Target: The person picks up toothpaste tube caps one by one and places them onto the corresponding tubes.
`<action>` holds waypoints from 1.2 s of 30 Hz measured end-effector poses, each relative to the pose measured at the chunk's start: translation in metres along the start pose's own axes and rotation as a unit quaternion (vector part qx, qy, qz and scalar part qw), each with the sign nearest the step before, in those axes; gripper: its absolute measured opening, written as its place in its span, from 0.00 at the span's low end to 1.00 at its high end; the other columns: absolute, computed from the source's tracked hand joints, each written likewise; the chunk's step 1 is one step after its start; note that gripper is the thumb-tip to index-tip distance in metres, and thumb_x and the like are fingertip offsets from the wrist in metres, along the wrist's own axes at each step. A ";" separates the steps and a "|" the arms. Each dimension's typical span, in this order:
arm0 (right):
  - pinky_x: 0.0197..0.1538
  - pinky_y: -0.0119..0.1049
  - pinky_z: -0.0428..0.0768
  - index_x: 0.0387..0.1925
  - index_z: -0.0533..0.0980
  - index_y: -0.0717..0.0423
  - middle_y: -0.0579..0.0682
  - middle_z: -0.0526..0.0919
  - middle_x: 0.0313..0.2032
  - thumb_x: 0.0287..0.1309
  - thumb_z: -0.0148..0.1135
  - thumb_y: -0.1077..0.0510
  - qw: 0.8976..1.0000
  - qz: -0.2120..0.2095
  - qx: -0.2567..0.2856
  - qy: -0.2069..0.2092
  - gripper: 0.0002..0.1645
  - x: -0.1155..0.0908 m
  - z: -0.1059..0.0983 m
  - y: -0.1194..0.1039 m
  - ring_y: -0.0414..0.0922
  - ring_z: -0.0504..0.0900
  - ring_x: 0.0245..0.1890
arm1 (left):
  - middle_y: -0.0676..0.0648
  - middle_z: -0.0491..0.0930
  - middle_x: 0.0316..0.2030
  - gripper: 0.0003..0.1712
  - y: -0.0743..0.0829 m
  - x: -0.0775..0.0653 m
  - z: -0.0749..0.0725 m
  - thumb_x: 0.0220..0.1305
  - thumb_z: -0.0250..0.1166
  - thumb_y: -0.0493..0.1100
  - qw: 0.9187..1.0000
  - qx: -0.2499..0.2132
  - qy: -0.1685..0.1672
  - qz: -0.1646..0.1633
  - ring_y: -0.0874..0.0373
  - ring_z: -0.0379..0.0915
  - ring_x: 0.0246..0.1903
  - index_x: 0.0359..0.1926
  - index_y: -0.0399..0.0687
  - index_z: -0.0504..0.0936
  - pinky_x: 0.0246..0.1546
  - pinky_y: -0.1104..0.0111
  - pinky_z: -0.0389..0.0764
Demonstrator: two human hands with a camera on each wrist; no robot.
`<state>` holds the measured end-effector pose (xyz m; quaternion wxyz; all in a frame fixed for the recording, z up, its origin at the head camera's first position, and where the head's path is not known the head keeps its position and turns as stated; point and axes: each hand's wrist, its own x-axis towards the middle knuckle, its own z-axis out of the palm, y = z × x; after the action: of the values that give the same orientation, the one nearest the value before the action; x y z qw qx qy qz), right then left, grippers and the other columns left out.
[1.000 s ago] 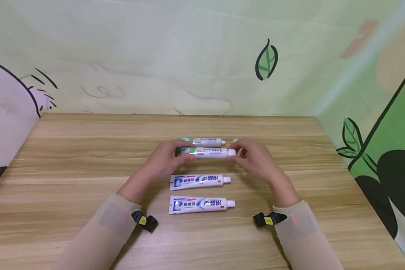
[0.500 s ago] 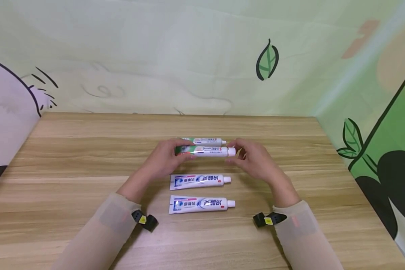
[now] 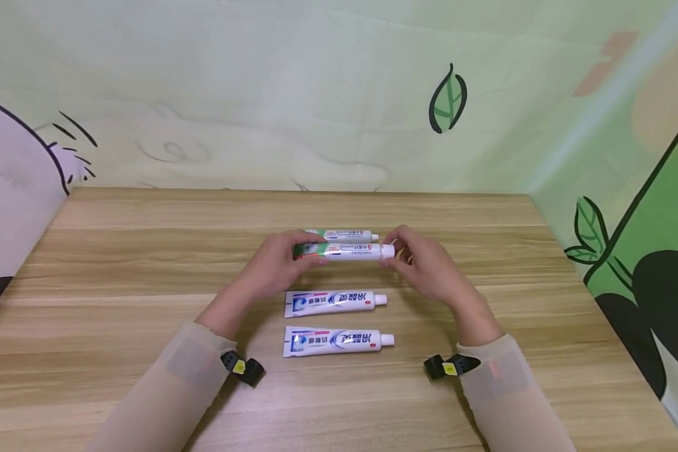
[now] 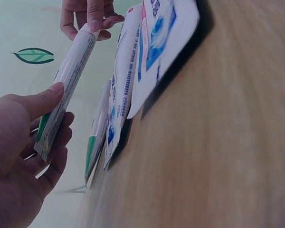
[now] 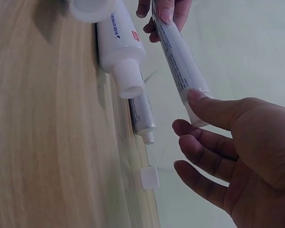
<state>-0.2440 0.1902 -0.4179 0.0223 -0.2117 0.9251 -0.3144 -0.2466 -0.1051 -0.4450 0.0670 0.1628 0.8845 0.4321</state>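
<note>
My left hand (image 3: 274, 260) holds a green-and-white toothpaste tube (image 3: 355, 252) by its flat end, thumb on one side and fingers on the other. At the tube's other end, my right hand (image 3: 429, 267) pinches the white cap (image 5: 195, 116) between thumb and index finger; its other fingers are loosely bent. The tube is raised off the table, level in the head view. Just behind it lies a matching tube (image 3: 350, 236) with a bare, narrow nozzle. Beyond that nozzle stands a loose white cap (image 5: 149, 177), hidden by my right hand in the head view.
Two blue-and-white toothpaste tubes, a farther one (image 3: 330, 304) and a nearer one (image 3: 333, 341), lie capped on the wooden table (image 3: 147, 376), between my forearms. A printed backdrop (image 3: 260, 94) rises along the table's back edge.
My right fingers have shifted around the cap, loosening slightly and then taking it again in a new position. The left hand keeps its hold, and the lying tubes stay in place.
</note>
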 end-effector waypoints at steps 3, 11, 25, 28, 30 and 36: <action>0.37 0.36 0.77 0.53 0.77 0.55 0.50 0.84 0.36 0.68 0.68 0.56 1.000 0.001 -0.001 0.000 0.15 0.000 0.000 0.000 0.44 0.78 0.33 | 0.52 0.83 0.50 0.22 0.001 0.000 0.000 0.69 0.69 0.55 1.000 -0.002 0.000 0.000 0.54 0.75 0.32 0.62 0.61 0.84 0.31 0.64 0.77; 0.36 0.37 0.78 0.55 0.79 0.54 0.51 0.85 0.36 0.72 0.64 0.54 1.000 -0.008 0.007 -0.009 0.15 -0.001 0.000 0.001 0.45 0.79 0.32 | 0.52 0.83 0.51 0.22 0.000 0.000 0.000 0.69 0.69 0.55 1.000 -0.002 0.003 0.001 0.54 0.75 0.33 0.62 0.60 0.83 0.33 0.63 0.78; 0.34 0.35 0.76 0.67 0.72 0.55 0.51 0.83 0.35 0.69 0.67 0.52 1.000 0.001 0.007 -0.021 0.28 0.000 0.001 0.001 0.44 0.77 0.31 | 0.52 0.83 0.52 0.23 -0.002 0.001 0.001 0.69 0.69 0.55 1.000 0.004 0.004 0.002 0.54 0.75 0.34 0.63 0.59 0.83 0.33 0.63 0.78; 0.34 0.35 0.76 0.64 0.70 0.56 0.51 0.82 0.36 0.65 0.72 0.56 1.000 0.006 0.014 -0.020 0.30 0.000 0.000 0.000 0.44 0.78 0.32 | 0.51 0.83 0.52 0.23 -0.002 0.001 0.001 0.69 0.69 0.55 1.000 0.007 0.004 0.003 0.54 0.75 0.34 0.63 0.59 0.83 0.34 0.63 0.78; 0.36 0.35 0.77 0.60 0.69 0.56 0.51 0.82 0.36 0.65 0.71 0.58 1.000 0.007 0.016 -0.019 0.27 0.000 0.000 0.000 0.44 0.78 0.32 | 0.51 0.83 0.52 0.23 -0.002 0.001 0.001 0.69 0.69 0.55 1.000 0.008 0.003 0.004 0.54 0.75 0.34 0.63 0.59 0.83 0.33 0.63 0.78; 0.39 0.37 0.78 0.55 0.70 0.57 0.52 0.84 0.37 0.69 0.66 0.59 1.000 0.005 0.012 -0.015 0.19 0.000 0.000 0.000 0.45 0.79 0.34 | 0.51 0.83 0.51 0.23 -0.001 0.001 0.001 0.69 0.69 0.55 1.000 0.006 0.002 0.006 0.54 0.75 0.33 0.63 0.59 0.83 0.33 0.63 0.78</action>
<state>-0.2437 0.1902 -0.4179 0.0400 -0.2111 0.9220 -0.3220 -0.2476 -0.1050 -0.4464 0.0616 0.1675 0.8864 0.4271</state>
